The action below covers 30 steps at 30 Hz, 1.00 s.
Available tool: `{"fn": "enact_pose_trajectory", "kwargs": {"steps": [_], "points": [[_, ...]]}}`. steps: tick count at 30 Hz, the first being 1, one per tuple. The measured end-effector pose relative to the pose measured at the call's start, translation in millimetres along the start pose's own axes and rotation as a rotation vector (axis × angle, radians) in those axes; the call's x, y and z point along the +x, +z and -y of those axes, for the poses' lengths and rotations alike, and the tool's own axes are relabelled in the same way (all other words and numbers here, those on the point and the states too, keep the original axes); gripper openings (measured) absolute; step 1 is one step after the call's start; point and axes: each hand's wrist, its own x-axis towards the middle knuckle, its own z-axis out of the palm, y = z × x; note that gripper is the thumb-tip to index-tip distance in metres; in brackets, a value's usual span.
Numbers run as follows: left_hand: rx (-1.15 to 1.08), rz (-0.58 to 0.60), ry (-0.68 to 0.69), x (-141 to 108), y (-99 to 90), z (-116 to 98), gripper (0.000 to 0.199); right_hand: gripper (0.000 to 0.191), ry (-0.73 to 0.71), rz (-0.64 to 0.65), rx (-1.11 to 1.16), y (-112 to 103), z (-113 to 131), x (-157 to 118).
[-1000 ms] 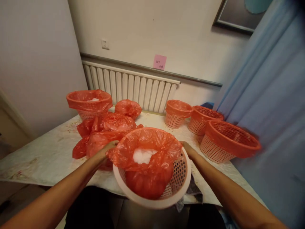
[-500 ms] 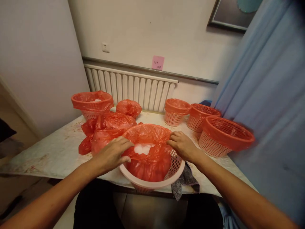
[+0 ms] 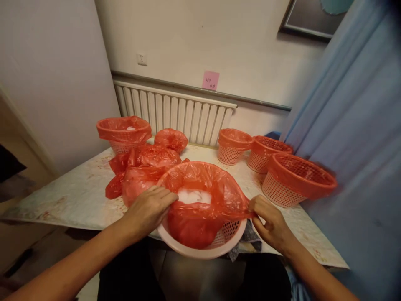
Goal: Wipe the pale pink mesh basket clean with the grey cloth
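A white plastic basket (image 3: 200, 253) with holes in its wall stands at the table's front edge. Inside it sits a red plastic bag (image 3: 194, 232), whose far edge lies over the basket's rim. White material (image 3: 194, 196) shows through the bag's mouth; its kind is unclear. My right hand (image 3: 271, 221) pinches the bag's edge and pulls it taut beyond the basket's right side. My left hand (image 3: 152, 209) is closed on the bag's edge at the left of the mouth, the fingertips partly hidden.
Filled red bags (image 3: 138, 179) lie left of the basket. A lined basket (image 3: 123, 131) with white contents stands behind them. Three more lined baskets (image 3: 230, 152) stand at the right, beside a blue curtain (image 3: 354, 125). A grey cloth (image 3: 250, 240) lies under the basket's right side.
My right hand has moved right and towards me, stretching the bag's edge outward. My left hand has closed on the bag's edge. The bag's mouth is wider and shows more white material.
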Motion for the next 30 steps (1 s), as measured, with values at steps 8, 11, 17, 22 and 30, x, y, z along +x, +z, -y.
{"fn": "enact_pose_trajectory", "kwargs": {"steps": [8,11,17,22,30], "points": [[-0.026,-0.385,-0.054,-21,39.5,4,0.026,0.019,0.064,-0.102,0.085,30,12,-33],[-0.036,-0.427,-0.029,-15,41.3,6,0.029,0.018,0.067,-0.125,0.110,36,13,-31],[-0.054,-0.508,0.134,-23,40.8,0,0.032,0.022,0.068,-0.060,0.120,45,13,-34],[0.061,-0.537,0.211,-38,51.6,-1,0.030,0.030,0.005,-0.036,0.125,60,15,-39],[0.182,-0.658,0.215,-51,71.2,5,0.012,0.036,0.127,-0.213,0.247,107,20,-33]]}}
